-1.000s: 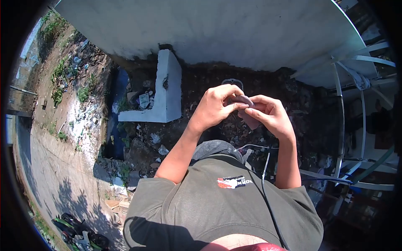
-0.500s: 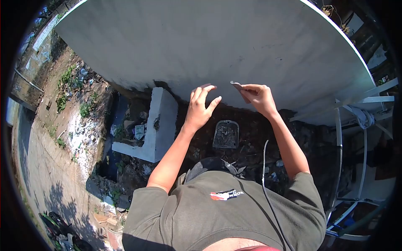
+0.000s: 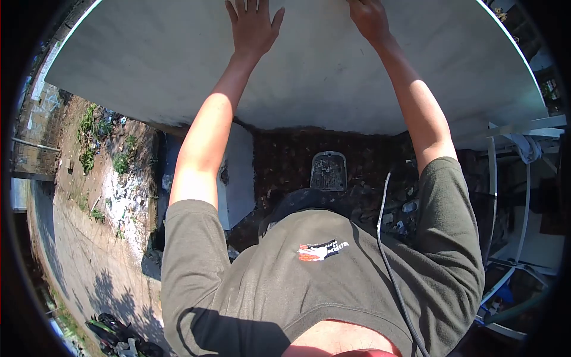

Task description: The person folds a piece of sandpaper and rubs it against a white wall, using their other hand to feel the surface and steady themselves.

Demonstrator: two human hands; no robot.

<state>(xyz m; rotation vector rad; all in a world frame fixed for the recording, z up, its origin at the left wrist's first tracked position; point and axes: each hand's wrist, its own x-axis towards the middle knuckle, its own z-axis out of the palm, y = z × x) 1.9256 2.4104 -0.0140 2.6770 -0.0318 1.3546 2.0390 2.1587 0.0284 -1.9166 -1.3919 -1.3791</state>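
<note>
My left hand (image 3: 254, 31) reaches up to the grey plastered wall (image 3: 309, 71) with its fingers spread, and it appears to lie flat on the surface. Nothing shows in it. To its right my right hand (image 3: 370, 21) is also up at the wall, with its fingers closed and partly cut off by the top of the view. The small folded brownish sheet, pinched in that hand a moment before, is hidden now.
Below the wall a grey rectangular tray-like object (image 3: 328, 171) lies on dark, littered ground. A pale concrete block (image 3: 239, 178) stands left of it. White metal framing (image 3: 492, 178) rises at right. A cable (image 3: 383, 238) runs over my shirt. A motorcycle (image 3: 122, 336) is at lower left.
Both hands have moved up and away from my body to the wall, arms stretched further. My left hand has gone from half-curled to spread. The folded sheet has passed out of sight.
</note>
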